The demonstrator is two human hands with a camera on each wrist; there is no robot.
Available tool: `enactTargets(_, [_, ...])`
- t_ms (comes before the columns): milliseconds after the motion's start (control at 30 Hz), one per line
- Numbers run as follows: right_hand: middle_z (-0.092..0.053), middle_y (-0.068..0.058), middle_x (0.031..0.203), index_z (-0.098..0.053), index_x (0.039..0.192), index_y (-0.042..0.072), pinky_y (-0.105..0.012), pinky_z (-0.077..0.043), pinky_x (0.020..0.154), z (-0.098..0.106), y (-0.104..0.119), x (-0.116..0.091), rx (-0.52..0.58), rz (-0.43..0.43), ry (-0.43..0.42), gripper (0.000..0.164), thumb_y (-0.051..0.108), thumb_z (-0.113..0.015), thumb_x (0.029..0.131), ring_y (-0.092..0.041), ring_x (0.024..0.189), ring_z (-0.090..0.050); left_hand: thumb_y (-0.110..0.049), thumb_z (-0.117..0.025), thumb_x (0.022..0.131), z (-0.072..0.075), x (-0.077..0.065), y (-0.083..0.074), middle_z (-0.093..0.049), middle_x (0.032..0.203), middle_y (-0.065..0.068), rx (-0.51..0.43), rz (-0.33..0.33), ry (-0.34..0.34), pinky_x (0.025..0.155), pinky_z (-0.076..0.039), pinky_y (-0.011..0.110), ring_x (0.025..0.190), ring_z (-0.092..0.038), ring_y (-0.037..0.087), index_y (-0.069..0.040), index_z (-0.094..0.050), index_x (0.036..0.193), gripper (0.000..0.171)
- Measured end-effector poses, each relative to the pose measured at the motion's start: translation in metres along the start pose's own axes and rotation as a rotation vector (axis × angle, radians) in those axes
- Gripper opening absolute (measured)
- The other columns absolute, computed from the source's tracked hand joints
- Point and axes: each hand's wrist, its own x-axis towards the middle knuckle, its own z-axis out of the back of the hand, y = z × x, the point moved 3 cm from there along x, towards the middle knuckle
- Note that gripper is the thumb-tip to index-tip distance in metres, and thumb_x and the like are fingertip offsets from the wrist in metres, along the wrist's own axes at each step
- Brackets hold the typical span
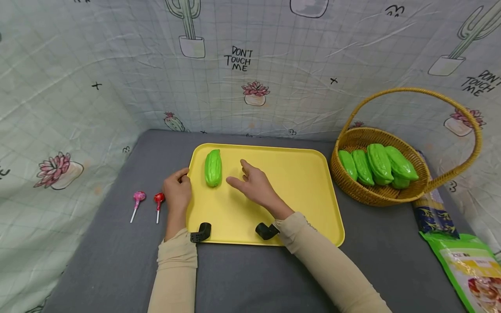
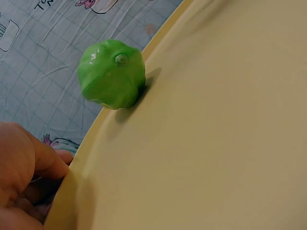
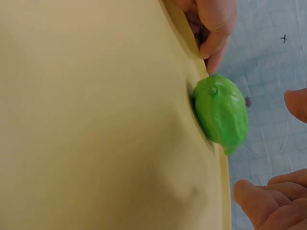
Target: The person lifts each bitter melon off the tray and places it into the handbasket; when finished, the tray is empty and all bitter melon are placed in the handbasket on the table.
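Observation:
A glossy green ridged fruit (image 1: 213, 168), long and blunt-ended, lies lengthwise near the left side of a yellow tray (image 1: 282, 191). My left hand (image 1: 178, 191) pinches the tray's left rim, with its fingertips at the edge in the left wrist view. Over the middle of the tray, my right hand (image 1: 256, 184) hovers with thumb and fingers spread, holding nothing. Its thumb points towards the green fruit but stays apart from it. In the right wrist view the fruit (image 3: 221, 112) shows between my two hands.
A wicker basket (image 1: 364, 198) with a tall handle stands right of the tray, holding several similar green fruits (image 1: 379, 163). Two lollipops (image 1: 158, 198) lie left of my left hand. A green food bag (image 1: 465, 261) and a blue packet (image 1: 434, 215) sit at the right edge.

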Motion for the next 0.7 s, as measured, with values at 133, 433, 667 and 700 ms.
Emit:
enactTargets(133, [-0.026, -0.018, 0.168, -0.018, 0.163, 0.003, -0.045, -0.043, 0.115, -0.009, 0.001, 0.008, 0.0, -0.002, 0.001, 0.089, 0.041, -0.066, 0.099, -0.034, 0.15, -0.039, -0.006, -0.043, 0.104, -0.001, 0.001, 0.0, -0.066, 0.135, 0.024, -0.001, -0.001, -0.001, 0.102, -0.049, 0.048, 0.127, -0.06, 0.037, 0.001, -0.068, 0.132, 0.038])
enactTargets(433, [-0.037, -0.023, 0.162, -0.021, 0.163, 0.003, -0.048, -0.047, 0.111, -0.034, 0.004, 0.028, -0.003, -0.056, -0.051, 0.095, 0.045, -0.071, 0.094, -0.037, 0.142, -0.049, -0.007, -0.043, 0.105, 0.0, 0.0, 0.001, -0.065, 0.136, 0.023, -0.006, 0.007, 0.006, 0.102, -0.049, 0.048, 0.128, -0.06, 0.036, 0.0, -0.067, 0.133, 0.038])
enactTargets(667, [-0.045, -0.023, 0.157, -0.022, 0.162, 0.0, -0.048, -0.05, 0.106, -0.045, 0.004, 0.039, -0.017, -0.056, -0.119, 0.095, 0.042, -0.073, 0.093, -0.036, 0.136, -0.055, -0.008, -0.043, 0.105, -0.001, 0.001, 0.001, -0.065, 0.136, 0.023, -0.002, 0.01, 0.007, 0.1, -0.05, 0.048, 0.126, -0.06, 0.037, 0.0, -0.067, 0.133, 0.038])
enactTargets(700, [-0.046, -0.022, 0.156, -0.022, 0.162, 0.0, -0.047, -0.051, 0.106, -0.047, 0.005, 0.04, -0.021, -0.054, -0.127, 0.095, 0.042, -0.073, 0.093, -0.034, 0.134, -0.056, -0.008, -0.044, 0.105, -0.001, 0.001, 0.002, -0.065, 0.135, 0.023, 0.0, 0.01, 0.005, 0.1, -0.05, 0.048, 0.126, -0.061, 0.037, 0.0, -0.067, 0.133, 0.038])
